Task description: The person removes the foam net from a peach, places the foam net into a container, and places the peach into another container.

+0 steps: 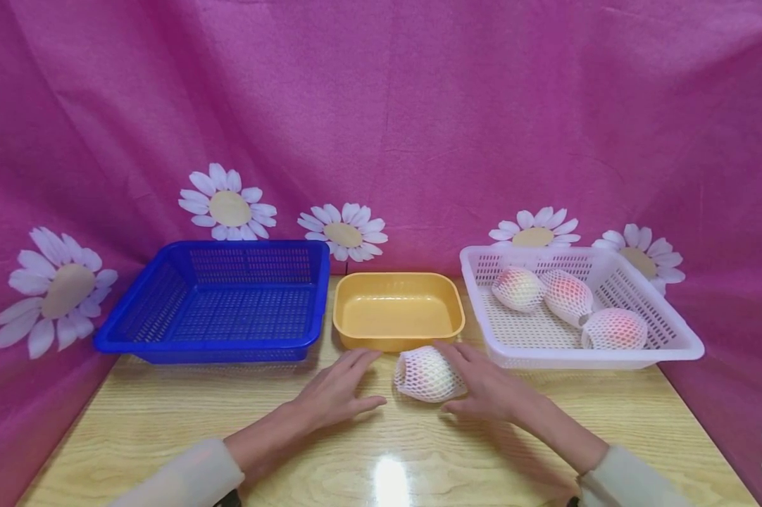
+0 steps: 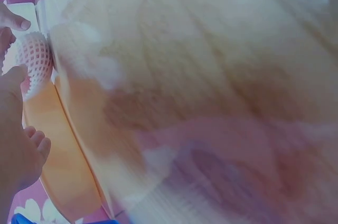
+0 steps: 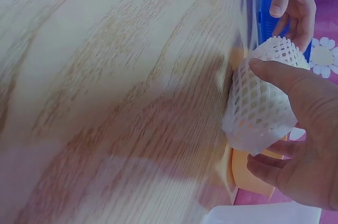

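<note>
Gripping the netted fruit [image 1: 428, 375], our right hand [image 1: 484, 387] is risking slippage—should the netting [image 3: 259, 109] slide—our left hand [image 1: 334, 391] hovering spread at nine o'clock.

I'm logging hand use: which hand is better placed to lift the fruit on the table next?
Probably the right hand: its fingers reach around one end of the fruit, while the head view shows the left hand apart from it.

It's a little curtained-off tabletop booth: magenta cloth [image 1: 381, 120] hangs across the back and down both sides, white daisies [image 1: 229, 208] dotted all over it, closing in a wood-grain table [image 1: 317, 468]! Home, shop or studio? The cloth hides the room, so there's no telling!
</note>
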Tool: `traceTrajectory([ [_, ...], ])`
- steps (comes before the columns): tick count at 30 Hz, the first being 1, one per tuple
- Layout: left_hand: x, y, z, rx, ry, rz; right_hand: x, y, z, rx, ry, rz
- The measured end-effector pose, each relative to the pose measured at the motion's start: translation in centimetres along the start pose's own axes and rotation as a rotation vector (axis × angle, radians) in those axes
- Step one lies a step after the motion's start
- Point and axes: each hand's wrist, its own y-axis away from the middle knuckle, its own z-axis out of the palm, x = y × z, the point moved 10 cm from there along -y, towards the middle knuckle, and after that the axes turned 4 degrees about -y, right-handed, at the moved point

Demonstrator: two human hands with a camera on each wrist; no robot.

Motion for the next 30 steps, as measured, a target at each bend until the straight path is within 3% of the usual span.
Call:
traceTrajectory([
  [13, 1.2, -0.9, 0.1, 0.003, 0.023, 0.017, -0.9, -1.2, 0.9, -0.026, 0.009, -0.041],
  [30, 1.2, -1.2, -0.9, 0.011, 0.036, 0.012, -1.5, -2.3, 0.7, 0.046, 0.028, -0.081],
])
